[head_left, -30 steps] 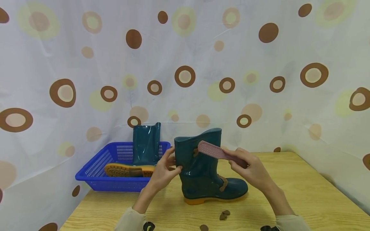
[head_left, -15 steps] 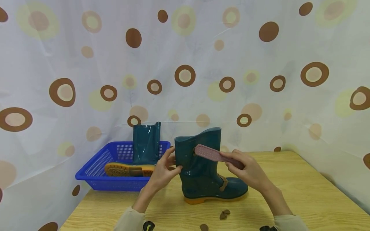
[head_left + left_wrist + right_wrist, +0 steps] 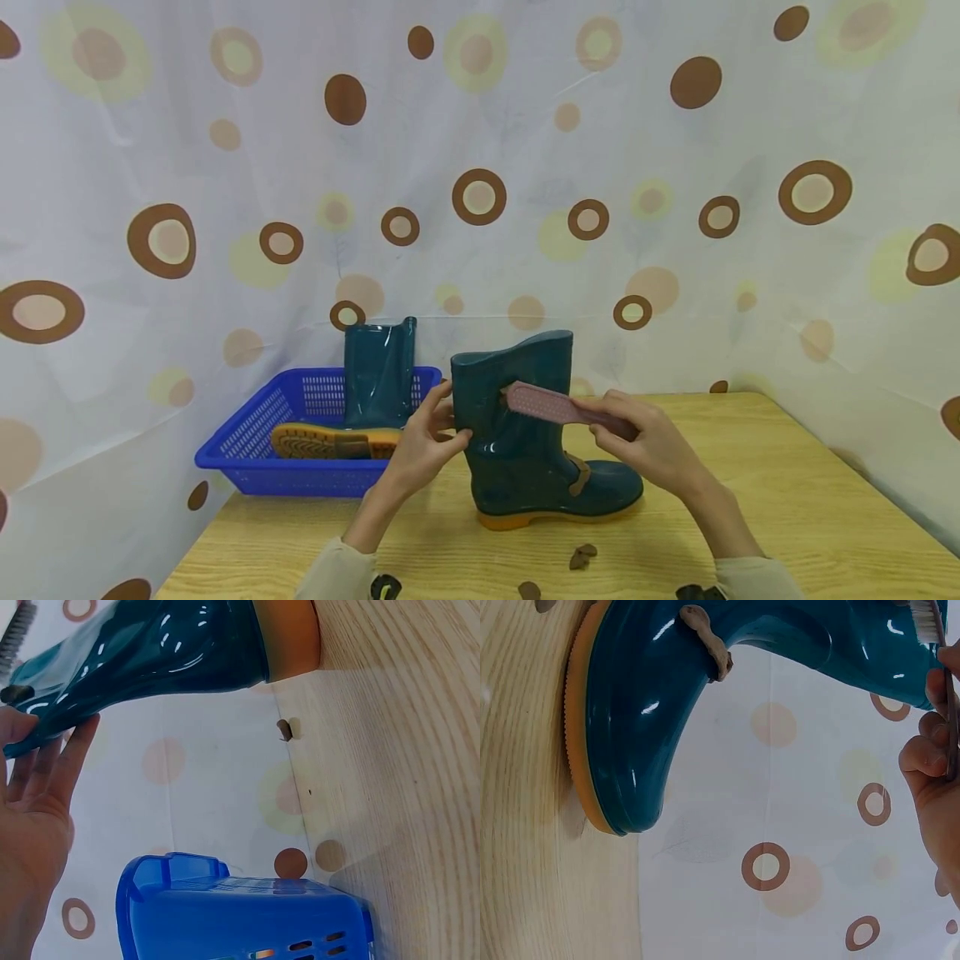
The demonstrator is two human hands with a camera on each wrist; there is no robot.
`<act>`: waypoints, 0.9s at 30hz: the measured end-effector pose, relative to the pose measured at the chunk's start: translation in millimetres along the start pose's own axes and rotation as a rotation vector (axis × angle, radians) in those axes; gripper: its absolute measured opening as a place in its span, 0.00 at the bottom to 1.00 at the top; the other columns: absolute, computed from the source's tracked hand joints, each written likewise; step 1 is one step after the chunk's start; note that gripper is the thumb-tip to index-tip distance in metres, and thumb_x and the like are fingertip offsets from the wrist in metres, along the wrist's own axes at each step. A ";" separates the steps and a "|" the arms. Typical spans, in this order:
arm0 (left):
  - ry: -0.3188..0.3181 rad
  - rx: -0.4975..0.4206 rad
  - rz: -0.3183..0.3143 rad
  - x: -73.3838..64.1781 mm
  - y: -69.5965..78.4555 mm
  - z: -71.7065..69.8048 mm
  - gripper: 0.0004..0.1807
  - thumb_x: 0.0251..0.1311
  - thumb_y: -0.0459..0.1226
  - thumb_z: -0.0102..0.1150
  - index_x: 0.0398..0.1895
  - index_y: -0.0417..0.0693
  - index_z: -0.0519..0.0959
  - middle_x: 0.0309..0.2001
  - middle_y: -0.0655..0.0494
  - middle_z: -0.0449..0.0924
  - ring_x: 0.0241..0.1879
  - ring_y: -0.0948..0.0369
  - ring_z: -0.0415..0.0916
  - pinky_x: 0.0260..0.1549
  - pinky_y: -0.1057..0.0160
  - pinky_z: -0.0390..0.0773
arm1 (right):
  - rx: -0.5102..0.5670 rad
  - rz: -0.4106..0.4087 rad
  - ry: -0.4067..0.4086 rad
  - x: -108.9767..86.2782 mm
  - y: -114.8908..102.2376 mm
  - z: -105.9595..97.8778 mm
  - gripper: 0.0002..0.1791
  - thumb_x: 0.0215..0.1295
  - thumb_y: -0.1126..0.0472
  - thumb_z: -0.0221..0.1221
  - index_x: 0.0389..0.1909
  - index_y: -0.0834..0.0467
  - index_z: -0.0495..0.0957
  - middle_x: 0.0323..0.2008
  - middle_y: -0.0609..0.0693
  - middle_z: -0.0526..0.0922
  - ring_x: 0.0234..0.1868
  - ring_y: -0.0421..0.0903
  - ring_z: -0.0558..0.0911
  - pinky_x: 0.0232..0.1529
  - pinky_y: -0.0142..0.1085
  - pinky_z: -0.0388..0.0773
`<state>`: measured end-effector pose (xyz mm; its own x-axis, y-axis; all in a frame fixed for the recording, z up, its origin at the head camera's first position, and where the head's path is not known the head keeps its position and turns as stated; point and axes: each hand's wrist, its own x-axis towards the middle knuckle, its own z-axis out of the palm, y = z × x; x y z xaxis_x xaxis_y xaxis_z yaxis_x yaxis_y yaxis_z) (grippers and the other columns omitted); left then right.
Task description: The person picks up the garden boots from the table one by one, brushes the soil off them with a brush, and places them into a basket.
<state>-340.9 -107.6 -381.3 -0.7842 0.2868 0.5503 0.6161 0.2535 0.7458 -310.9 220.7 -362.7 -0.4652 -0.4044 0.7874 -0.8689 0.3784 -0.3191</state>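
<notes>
The left hand [image 3: 424, 443], near a blue basket [image 3: 311, 480], pinches a green boot [image 3: 517, 475]. The right hand [image 3: 651, 435] holds a pink brush [image 3: 543, 403] at the boot's side.

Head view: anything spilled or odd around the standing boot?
Yes: brown clumps lie loose on the table before the boot, and a brown strip sticks across its instep, standing out against the glossy teal.

In front of me is a whitish, sheet-like backdrop [image 3: 517, 258], printed with brown, tan and pale yellow dots [image 3: 696, 82] and rings [image 3: 478, 197]; it continues along my left and right. Below it, my table [image 3: 787, 500] has a light yellow wood-grain top. Lighting: diffuse, with soft shadows
</notes>
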 end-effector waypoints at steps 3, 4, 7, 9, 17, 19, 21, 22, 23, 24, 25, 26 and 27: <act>-0.007 -0.002 -0.002 0.5 -0.5 -0.1 0.39 0.61 0.30 0.64 0.73 0.60 0.62 0.58 0.43 0.80 0.50 0.49 0.83 0.50 0.52 0.84 | 0.015 -0.015 0.030 1.2 -0.8 -2.4 0.26 0.60 0.77 0.60 0.60 0.59 0.79 0.34 0.44 0.79 0.26 0.33 0.69 0.22 0.26 0.66; -0.013 -0.004 0.001 0.5 -0.6 -0.2 0.39 0.61 0.30 0.63 0.73 0.60 0.62 0.58 0.43 0.80 0.50 0.49 0.83 0.50 0.53 0.84 | 0.013 -0.018 0.039 1.6 -1.0 -2.8 0.26 0.61 0.77 0.60 0.60 0.59 0.79 0.34 0.44 0.79 0.26 0.33 0.68 0.22 0.26 0.66; -0.028 -0.006 0.009 0.5 -0.4 -0.8 0.38 0.61 0.30 0.63 0.73 0.59 0.61 0.58 0.42 0.80 0.50 0.48 0.83 0.49 0.53 0.84 | 0.022 -0.015 0.050 2.6 -0.8 -2.5 0.27 0.62 0.76 0.60 0.63 0.60 0.77 0.35 0.45 0.79 0.27 0.34 0.68 0.23 0.26 0.66; -0.038 -0.004 0.016 0.4 -0.1 -1.2 0.38 0.61 0.30 0.63 0.73 0.58 0.61 0.57 0.42 0.80 0.50 0.47 0.83 0.49 0.54 0.84 | 0.015 -0.017 0.050 3.2 -0.3 -1.2 0.27 0.61 0.76 0.61 0.62 0.60 0.77 0.35 0.45 0.79 0.27 0.34 0.68 0.23 0.26 0.66; -0.052 -0.013 0.031 0.5 -0.1 -2.1 0.37 0.62 0.30 0.63 0.73 0.58 0.61 0.57 0.42 0.80 0.50 0.47 0.83 0.48 0.57 0.84 | -0.032 0.003 0.020 1.2 0.4 4.1 0.25 0.61 0.75 0.62 0.59 0.57 0.80 0.34 0.43 0.78 0.27 0.33 0.69 0.22 0.25 0.67; -0.051 -0.011 0.027 0.5 -0.1 -2.3 0.37 0.62 0.30 0.63 0.73 0.58 0.61 0.57 0.42 0.80 0.50 0.48 0.83 0.49 0.57 0.84 | -0.040 0.011 0.007 0.4 0.5 4.6 0.24 0.61 0.74 0.62 0.58 0.56 0.81 0.35 0.44 0.80 0.28 0.33 0.70 0.23 0.26 0.68; -0.048 -0.010 0.022 0.7 -0.3 -2.3 0.38 0.62 0.30 0.63 0.73 0.59 0.61 0.57 0.43 0.80 0.50 0.48 0.83 0.49 0.57 0.84 | -0.059 0.024 -0.010 -0.4 1.0 4.7 0.23 0.61 0.73 0.62 0.57 0.55 0.81 0.36 0.43 0.80 0.28 0.33 0.70 0.24 0.26 0.68; -0.046 -0.009 0.019 0.7 -0.5 -2.2 0.38 0.62 0.30 0.63 0.73 0.59 0.61 0.57 0.43 0.80 0.50 0.48 0.83 0.49 0.56 0.84 | -0.069 0.029 -0.018 -0.8 1.2 4.8 0.23 0.60 0.73 0.63 0.56 0.55 0.82 0.36 0.42 0.80 0.28 0.33 0.70 0.24 0.26 0.68; -0.045 -0.009 0.020 0.8 -0.7 -2.1 0.38 0.62 0.30 0.63 0.73 0.59 0.61 0.57 0.43 0.80 0.50 0.48 0.83 0.49 0.56 0.84 | -0.079 0.029 -0.025 -1.3 1.5 5.0 0.22 0.60 0.73 0.63 0.56 0.55 0.82 0.36 0.41 0.80 0.28 0.32 0.69 0.24 0.27 0.68; -0.045 -0.009 0.020 0.8 -0.9 -2.1 0.38 0.62 0.30 0.63 0.73 0.59 0.61 0.57 0.43 0.80 0.50 0.48 0.83 0.49 0.56 0.84 | -0.086 0.031 -0.034 -1.7 1.8 5.3 0.22 0.60 0.73 0.63 0.55 0.55 0.82 0.35 0.40 0.80 0.28 0.32 0.69 0.24 0.26 0.68; -0.046 -0.008 0.020 0.8 -1.1 -2.0 0.37 0.62 0.30 0.63 0.73 0.59 0.61 0.57 0.43 0.80 0.50 0.48 0.83 0.49 0.56 0.84 | -0.092 0.035 -0.043 -2.0 1.9 5.4 0.22 0.60 0.72 0.63 0.55 0.55 0.83 0.35 0.40 0.79 0.28 0.32 0.68 0.24 0.26 0.67; -0.046 -0.010 0.020 0.8 -1.3 -1.9 0.37 0.62 0.30 0.63 0.73 0.59 0.61 0.57 0.42 0.80 0.50 0.48 0.83 0.49 0.55 0.84 | -0.095 0.036 -0.051 -2.3 2.1 5.6 0.21 0.60 0.72 0.63 0.55 0.56 0.83 0.35 0.40 0.79 0.28 0.32 0.68 0.24 0.26 0.67; -0.046 -0.010 0.020 0.8 -1.5 -1.8 0.37 0.62 0.30 0.63 0.73 0.59 0.61 0.57 0.42 0.80 0.50 0.48 0.83 0.49 0.55 0.84 | -0.094 0.038 -0.058 -2.5 2.1 5.5 0.21 0.60 0.72 0.63 0.55 0.56 0.83 0.35 0.40 0.79 0.28 0.32 0.68 0.24 0.26 0.67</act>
<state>-342.5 -109.4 -381.3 -0.7672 0.3337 0.5478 0.6309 0.2381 0.7384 -312.5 217.9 -368.2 -0.5090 -0.4344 0.7431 -0.8318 0.4701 -0.2950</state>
